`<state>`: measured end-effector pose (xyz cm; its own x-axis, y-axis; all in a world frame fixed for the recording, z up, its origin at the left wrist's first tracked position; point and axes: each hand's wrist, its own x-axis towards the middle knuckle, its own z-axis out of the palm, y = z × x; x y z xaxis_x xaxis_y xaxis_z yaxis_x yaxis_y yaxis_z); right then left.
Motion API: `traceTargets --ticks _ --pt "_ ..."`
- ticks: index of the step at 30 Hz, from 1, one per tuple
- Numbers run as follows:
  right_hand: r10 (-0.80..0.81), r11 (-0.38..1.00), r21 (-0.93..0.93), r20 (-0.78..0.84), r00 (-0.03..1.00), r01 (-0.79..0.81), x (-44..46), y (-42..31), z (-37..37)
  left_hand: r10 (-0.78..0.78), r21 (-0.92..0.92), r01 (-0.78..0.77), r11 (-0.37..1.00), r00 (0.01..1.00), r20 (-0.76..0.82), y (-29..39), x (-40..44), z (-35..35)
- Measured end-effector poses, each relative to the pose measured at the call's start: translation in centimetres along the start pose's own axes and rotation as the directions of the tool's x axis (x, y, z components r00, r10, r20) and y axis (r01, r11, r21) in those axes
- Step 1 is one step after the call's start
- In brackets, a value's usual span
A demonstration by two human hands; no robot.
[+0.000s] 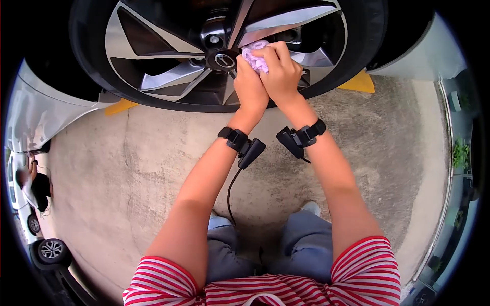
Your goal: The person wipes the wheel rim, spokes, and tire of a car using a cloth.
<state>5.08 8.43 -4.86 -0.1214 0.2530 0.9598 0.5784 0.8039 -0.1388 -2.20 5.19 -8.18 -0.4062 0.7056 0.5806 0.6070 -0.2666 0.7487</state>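
Note:
A crumpled pale purple cloth (256, 57) is bunched up between both hands, just right of the wheel's centre cap (224, 60). My left hand (250, 84) is closed on the cloth from the lower left. My right hand (279, 71) grips it from the right, fingers curled over the top. Both hands are close together in front of the alloy wheel (184, 84), which has dark and polished silver spokes. Whether the cloth presses on a spoke behind it is hidden by the hands.
The black tyre (204, 106) surrounds the wheel. Yellow blocks (360, 82) sit on the concrete floor (127, 168) by the tyre. Silver car body panels flank it. Another person (38, 183) and other vehicles are at the far left. A cable (229, 194) hangs from my left wrist strap.

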Motion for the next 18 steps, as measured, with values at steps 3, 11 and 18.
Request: traceTargets --ticks 3,11,18 --pt "0.143 0.99 -0.012 0.08 0.987 -0.142 -0.6 0.2 -0.5 0.007 0.076 -0.012 0.997 0.998 0.068 -0.4 -0.3 0.2" --pt "0.28 0.95 0.124 0.069 0.957 -0.287 -1.0 -2.2 3.2 -0.02 0.048 0.019 0.999 1.0 0.007 -1.7 0.6 -3.5" --pt "0.236 0.965 0.078 0.144 0.961 -0.249 0.5 0.4 0.3 0.058 0.327 -0.121 0.937 0.979 0.195 1.9 1.5 -2.1"
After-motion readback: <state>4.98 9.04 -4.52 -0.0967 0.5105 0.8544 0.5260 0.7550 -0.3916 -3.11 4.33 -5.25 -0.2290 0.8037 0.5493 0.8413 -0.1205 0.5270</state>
